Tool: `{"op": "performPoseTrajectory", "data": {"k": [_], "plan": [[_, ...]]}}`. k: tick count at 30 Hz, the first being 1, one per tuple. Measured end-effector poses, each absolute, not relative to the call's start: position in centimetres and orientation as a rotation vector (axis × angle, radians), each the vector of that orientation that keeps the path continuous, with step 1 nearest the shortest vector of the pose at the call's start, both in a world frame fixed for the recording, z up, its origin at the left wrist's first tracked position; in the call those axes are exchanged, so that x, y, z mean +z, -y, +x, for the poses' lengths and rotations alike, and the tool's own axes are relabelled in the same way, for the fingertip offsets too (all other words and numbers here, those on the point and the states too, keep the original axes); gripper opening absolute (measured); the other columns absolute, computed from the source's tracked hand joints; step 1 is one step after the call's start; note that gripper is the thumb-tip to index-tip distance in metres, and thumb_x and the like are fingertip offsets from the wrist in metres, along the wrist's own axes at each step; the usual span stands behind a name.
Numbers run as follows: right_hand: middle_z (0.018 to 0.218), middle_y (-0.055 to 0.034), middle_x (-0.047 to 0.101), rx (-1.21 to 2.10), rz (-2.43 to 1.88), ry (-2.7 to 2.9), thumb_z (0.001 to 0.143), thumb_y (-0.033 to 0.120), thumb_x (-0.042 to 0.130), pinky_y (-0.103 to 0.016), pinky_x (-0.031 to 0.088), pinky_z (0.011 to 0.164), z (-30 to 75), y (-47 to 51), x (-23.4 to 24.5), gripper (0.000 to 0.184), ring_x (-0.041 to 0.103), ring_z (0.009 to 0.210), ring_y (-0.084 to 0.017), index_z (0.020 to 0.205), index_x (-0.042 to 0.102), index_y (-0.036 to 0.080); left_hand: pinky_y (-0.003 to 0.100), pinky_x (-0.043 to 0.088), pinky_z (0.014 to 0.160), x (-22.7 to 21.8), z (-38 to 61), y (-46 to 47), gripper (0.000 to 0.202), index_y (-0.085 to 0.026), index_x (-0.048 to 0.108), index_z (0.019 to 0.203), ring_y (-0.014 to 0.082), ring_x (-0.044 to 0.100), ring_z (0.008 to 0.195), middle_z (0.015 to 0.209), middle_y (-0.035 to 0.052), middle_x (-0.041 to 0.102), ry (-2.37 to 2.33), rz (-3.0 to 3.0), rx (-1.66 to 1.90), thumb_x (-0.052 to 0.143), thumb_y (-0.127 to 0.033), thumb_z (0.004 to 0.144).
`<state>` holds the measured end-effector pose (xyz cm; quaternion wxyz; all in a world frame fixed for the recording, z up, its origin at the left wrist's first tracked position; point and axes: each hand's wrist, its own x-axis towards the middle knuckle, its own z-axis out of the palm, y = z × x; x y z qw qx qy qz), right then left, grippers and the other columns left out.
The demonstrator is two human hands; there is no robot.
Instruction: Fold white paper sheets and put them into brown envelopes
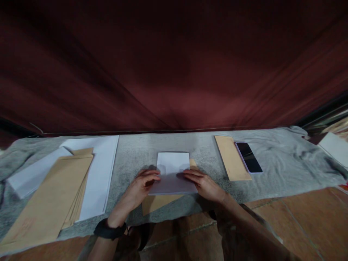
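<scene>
A white sheet of paper [173,165], apparently folded, lies in front of me between my two hands. Its near part is shaded and looks slightly raised. My left hand [144,185] grips its left edge with the fingers bent together. On the opposite edge, my right hand [205,183] has its fingers over the paper, and its thumb is hidden. Under the paper a brown envelope [157,203] sticks out toward me and at the far right corner. A dark band circles my left wrist.
Several brown envelopes [54,188] are stacked at the left, over large white sheets [104,170]. At the right, a phone [248,157] lies against a single brown envelope [228,159]. Grey cloth [285,163] covers the surface; dark red fabric [174,79] hangs behind it.
</scene>
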<state>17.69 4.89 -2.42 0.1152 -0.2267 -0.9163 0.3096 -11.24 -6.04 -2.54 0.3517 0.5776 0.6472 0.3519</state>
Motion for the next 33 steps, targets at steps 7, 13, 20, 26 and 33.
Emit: {"op": "performPoseTrajectory", "data": {"k": [7, 13, 20, 26, 33], "plan": [[0.132, -0.008, 0.067, 0.936, -0.78, 2.606, 0.095, 0.01, 0.052, -0.04, 0.046, 0.11, 17.8, -5.3, -2.8, 0.04, 0.06, 0.125, -0.021, 0.13, 0.066, 0.023, 0.037, 0.051, 0.089, -3.4, -10.9, 5.6, 0.017, -0.025, 0.08, 0.086, 0.0252, 0.066, 0.095, 0.096, 0.0068, 0.076, -1.771, 1.306, 1.032, 0.07, -0.033, 0.074], [0.114, -0.0086, 0.072, 0.958, -0.82, 2.476, 0.098, 0.024, 0.057, -0.039, 0.053, 0.095, 17.6, -5.8, -3.7, 0.023, 0.066, 0.109, -0.023, 0.116, 0.071, 0.022, 0.03, 0.047, 0.068, -3.4, -10.1, 5.1, 0.027, -0.023, 0.078, 0.081, 0.0218, 0.063, 0.075, 0.077, 0.004, 0.074, -1.82, 1.108, 1.038, 0.069, -0.048, 0.076], [0.092, -0.0052, 0.068, 0.955, -0.945, 2.365, 0.101, 0.028, 0.052, -0.032, 0.052, 0.08, 17.4, -6.1, -3.9, 0.024, 0.065, 0.088, -0.019, 0.088, 0.071, 0.02, 0.027, 0.037, 0.057, -3.2, -9.4, 4.8, 0.031, -0.023, 0.072, 0.069, 0.0171, 0.051, 0.06, 0.061, -0.0004, 0.06, -1.888, 1.072, 1.016, 0.066, -0.052, 0.076], [0.09, -0.0052, 0.065, 0.841, -1.038, 2.385, 0.101, 0.029, 0.051, -0.033, 0.048, 0.082, 17.1, -5.9, -4.3, 0.027, 0.062, 0.088, -0.019, 0.083, 0.069, 0.02, 0.03, 0.041, 0.065, -3.1, -9.0, 4.4, 0.03, -0.023, 0.066, 0.061, 0.0177, 0.054, 0.066, 0.069, 0.0015, 0.059, -2.037, 1.278, 1.033, 0.062, -0.045, 0.08], [0.09, -0.0046, 0.066, 0.712, -1.145, 2.375, 0.101, 0.029, 0.051, -0.033, 0.044, 0.082, 16.6, -5.6, -4.8, 0.029, 0.062, 0.089, -0.019, 0.077, 0.066, 0.021, 0.033, 0.046, 0.076, -3.5, -8.9, 4.0, 0.03, -0.024, 0.061, 0.055, 0.0207, 0.057, 0.073, 0.07, 0.0029, 0.059, -2.118, 1.36, 1.012, 0.063, -0.041, 0.08]]}}
